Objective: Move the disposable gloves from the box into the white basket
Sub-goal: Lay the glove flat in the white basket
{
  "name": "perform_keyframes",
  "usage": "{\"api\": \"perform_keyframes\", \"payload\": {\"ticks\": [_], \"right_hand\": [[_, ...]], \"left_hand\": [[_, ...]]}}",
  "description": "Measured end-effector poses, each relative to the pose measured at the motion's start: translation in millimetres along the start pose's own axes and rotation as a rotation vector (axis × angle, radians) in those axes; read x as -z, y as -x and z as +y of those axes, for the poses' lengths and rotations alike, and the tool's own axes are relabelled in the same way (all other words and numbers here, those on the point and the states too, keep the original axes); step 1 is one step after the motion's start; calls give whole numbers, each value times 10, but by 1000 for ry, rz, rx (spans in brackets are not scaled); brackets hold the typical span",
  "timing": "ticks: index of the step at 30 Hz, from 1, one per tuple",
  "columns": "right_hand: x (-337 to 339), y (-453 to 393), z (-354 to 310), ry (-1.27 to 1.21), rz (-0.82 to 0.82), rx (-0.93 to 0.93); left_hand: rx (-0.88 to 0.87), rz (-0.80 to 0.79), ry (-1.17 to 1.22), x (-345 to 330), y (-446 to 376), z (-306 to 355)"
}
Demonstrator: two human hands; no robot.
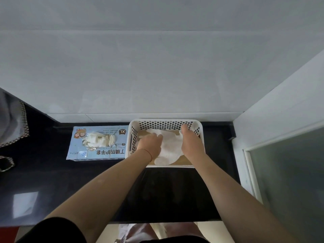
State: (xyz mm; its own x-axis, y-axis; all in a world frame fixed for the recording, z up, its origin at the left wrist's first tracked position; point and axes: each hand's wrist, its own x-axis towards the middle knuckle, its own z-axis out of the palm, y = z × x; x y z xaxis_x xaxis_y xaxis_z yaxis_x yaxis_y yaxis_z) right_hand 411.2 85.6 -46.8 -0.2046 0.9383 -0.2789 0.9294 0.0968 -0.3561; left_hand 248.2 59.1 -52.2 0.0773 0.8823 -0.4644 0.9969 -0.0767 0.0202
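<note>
Pale grey wall tiles rise behind the glossy black stone surface [52, 181] where I am working, and a frosted glass door stands at the far right. Taking the white perforated plastic basket [166, 122] as my landmark: well off to its left a grey cloth with stitched edging [15, 123] hangs over the surface's corner. Touching the basket's left wall lies the light blue cardboard glove box [98, 154], flat on its back, with a bunch of white disposable gloves [99, 138] bulging out of its opening.

Inside the basket, my left hand [149, 143] lies palm down on the left part of a flattened white glove sheet [171, 148], fingers loosely bent and pressing; whether they pinch the edge I cannot tell. My right hand [190, 142] comes down along the sheet's right side, its fingers reaching toward the basket's far wall, thumb side up; it seems to press rather than grip.

My worry is the thin material clinging to my palms: lifting my hands quickly could drag the gloves back out over the rim. Reaching left for the next lot, my forearm could also nudge the box and pull several gloves loose onto the surface.
</note>
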Motion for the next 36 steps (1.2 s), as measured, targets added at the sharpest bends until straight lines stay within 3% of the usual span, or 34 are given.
{"api": "perform_keyframes", "payload": {"ticks": [4, 8, 16, 18, 23, 25, 27, 31, 36], "right_hand": [[-19, 23, 17, 152, -58, 78], [-41, 30, 47, 342, -82, 128], [-5, 2, -121, 382, -79, -29], [58, -33, -280, 334, -51, -3], [127, -91, -929, 149, 112, 182], [61, -88, -1263, 71, 153, 272], [-37, -78, -1512, 13, 142, 340], [-332, -70, -1952, 25, -7, 444], [-567, -43, -2212, 129, -87, 412]], "left_hand": [[22, -104, 145, -192, -51, -5], [74, -174, 61, -328, -130, -69], [69, -224, 174, -175, -114, -108], [51, -87, 262, -6, -45, -156], [118, 497, 457, 472, 308, -613], [154, 596, 435, 520, 476, -988], [190, 514, 411, 471, 570, -1329], [233, 179, 392, 249, 702, -1899], [298, 167, 385, 118, 801, -2234]]}}
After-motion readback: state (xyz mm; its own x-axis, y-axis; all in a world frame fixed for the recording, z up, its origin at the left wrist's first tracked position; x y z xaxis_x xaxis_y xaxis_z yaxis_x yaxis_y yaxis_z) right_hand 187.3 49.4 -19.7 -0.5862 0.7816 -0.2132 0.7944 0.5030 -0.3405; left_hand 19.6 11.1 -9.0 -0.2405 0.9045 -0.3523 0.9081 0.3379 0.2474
